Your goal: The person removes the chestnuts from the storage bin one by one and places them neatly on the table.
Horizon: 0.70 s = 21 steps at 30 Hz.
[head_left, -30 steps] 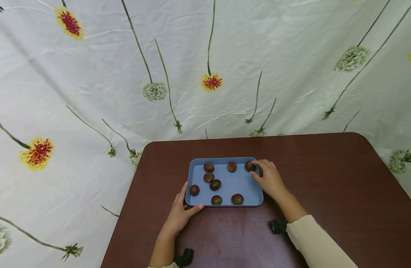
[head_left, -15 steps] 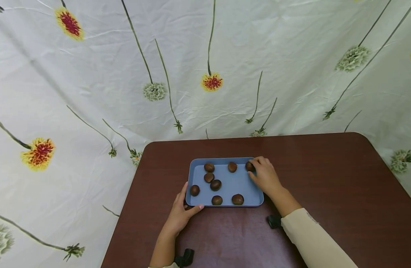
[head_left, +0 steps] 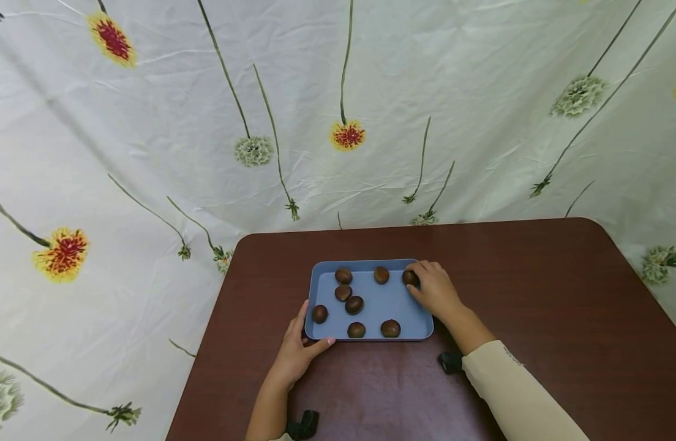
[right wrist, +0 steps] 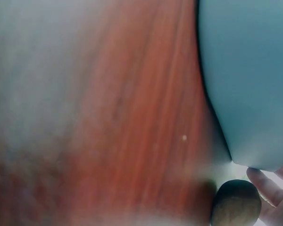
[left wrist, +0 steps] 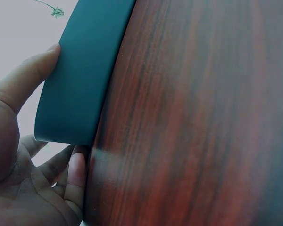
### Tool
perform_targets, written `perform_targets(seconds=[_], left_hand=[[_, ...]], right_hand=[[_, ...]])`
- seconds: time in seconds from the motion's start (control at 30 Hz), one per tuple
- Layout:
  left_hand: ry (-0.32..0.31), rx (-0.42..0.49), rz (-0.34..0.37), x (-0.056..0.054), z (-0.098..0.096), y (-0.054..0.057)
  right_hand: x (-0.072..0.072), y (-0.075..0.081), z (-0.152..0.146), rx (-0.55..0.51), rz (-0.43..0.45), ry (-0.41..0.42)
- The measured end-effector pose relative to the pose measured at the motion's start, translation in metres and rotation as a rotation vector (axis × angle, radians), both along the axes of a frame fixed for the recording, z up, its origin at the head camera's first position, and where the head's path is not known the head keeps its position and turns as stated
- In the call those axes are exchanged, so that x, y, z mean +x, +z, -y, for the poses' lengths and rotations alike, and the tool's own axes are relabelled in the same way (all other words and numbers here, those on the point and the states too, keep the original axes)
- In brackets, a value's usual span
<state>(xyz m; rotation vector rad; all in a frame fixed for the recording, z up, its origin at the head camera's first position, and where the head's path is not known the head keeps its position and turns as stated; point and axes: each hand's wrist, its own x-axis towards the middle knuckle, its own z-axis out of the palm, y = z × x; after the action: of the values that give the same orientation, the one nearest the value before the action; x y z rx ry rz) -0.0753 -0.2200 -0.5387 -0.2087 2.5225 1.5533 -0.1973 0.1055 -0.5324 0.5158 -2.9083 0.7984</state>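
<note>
A shallow blue tray (head_left: 382,291) lies on the table with several brown chestnuts spread over it. My left hand (head_left: 295,355) holds the tray's near left corner, thumb on the front rim and fingers along the left side. In the left wrist view that thumb presses the tray wall (left wrist: 80,94), with other fingers below the corner. At the far right corner of the tray, my right hand (head_left: 439,293) pinches a chestnut (head_left: 409,278) between thumb and fingers, which partly cover it. The right wrist view shows the tray's outer wall (right wrist: 250,80) and a few fingers at the bottom right.
Other chestnuts include one by the far rim (head_left: 381,275), one by the left wall (head_left: 319,314) and one at the near right (head_left: 390,328). The dark red-brown wooden table (head_left: 536,294) ends at a white flowered cloth (head_left: 481,92) behind it.
My right hand has moved slightly left and closed its thumb and fingers onto the far right chestnut, which has shifted a little toward me. The left hand and tray stay in place.
</note>
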Motion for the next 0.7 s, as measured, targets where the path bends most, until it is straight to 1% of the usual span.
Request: perform_targets(seconds=[0.27, 0.5, 0.6, 0.7], left_hand=[[0.0, -0.017, 0.005, 0.002, 0.001, 0.0], [0.004, -0.008, 0.0, 0.001, 0.0, 0.0], [0.005, -0.001, -0.005, 0.001, 0.0, 0.0], [0.01, 0.01, -0.004, 0.001, -0.001, -0.001]], right_hand=[[0.001, -0.001, 0.0, -0.012, 0.013, -0.01], [0.001, 0.002, -0.002, -0.041, -0.028, -0.019], [0.001, 0.007, -0.004, -0.072, -0.047, -0.028], [0.004, 0.012, -0.007, -0.143, -0.055, -0.041]])
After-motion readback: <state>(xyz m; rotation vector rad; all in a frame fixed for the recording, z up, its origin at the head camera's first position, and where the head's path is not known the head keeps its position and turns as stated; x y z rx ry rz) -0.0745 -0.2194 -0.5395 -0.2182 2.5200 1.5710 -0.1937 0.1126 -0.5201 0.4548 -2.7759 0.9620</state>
